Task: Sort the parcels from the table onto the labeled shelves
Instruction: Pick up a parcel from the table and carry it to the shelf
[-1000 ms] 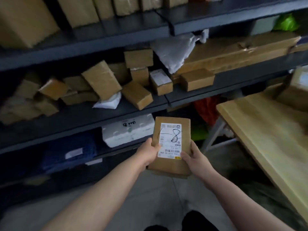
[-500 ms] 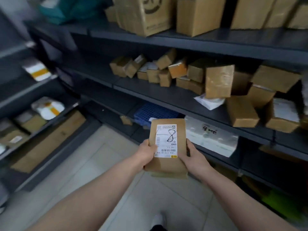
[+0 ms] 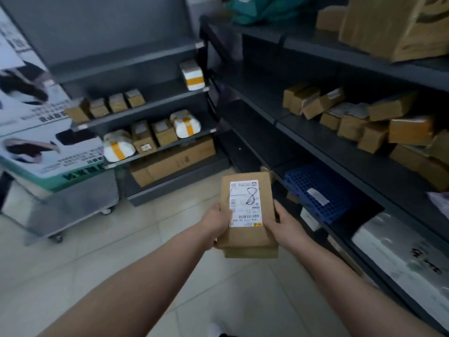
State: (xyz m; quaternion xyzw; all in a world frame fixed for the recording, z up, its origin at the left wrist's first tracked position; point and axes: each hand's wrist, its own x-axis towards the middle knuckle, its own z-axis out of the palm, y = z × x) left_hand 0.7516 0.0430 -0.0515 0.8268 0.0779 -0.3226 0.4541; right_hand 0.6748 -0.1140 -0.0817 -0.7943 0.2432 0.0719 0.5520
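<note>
Head cam: both my hands are out front, near frame centre. Left hand (image 3: 218, 222) grips the left edge of the parcel (image 3: 245, 235), thumb on top at the edge of the label (image 3: 246, 203). Right hand (image 3: 284, 224) grips the right edge, thumb also on top.

Parcel is a flat brown carton held in the air above the floor (image 3: 121, 251), label up, touching no shelf. The label is white with a barcode and a pen scrawl that reads like "8". A second cardboard edge shows under the parcel at 6 o'clock; I can't tell if that's one box or two.

- 11 o'clock: short rack (image 3: 145, 110) with small cartons and white packs (image 3: 187, 124) taped orange.
- 2 o'clock: long rack (image 3: 340, 147) with a loose pile of cartons on its middle shelf.
- 3 o'clock of the parcel: blue crate (image 3: 320, 190) on a low shelf.
- 9 o'clock: steel cart (image 3: 73, 207) on castors, with a printed board (image 3: 36, 122) leaning on it.
</note>
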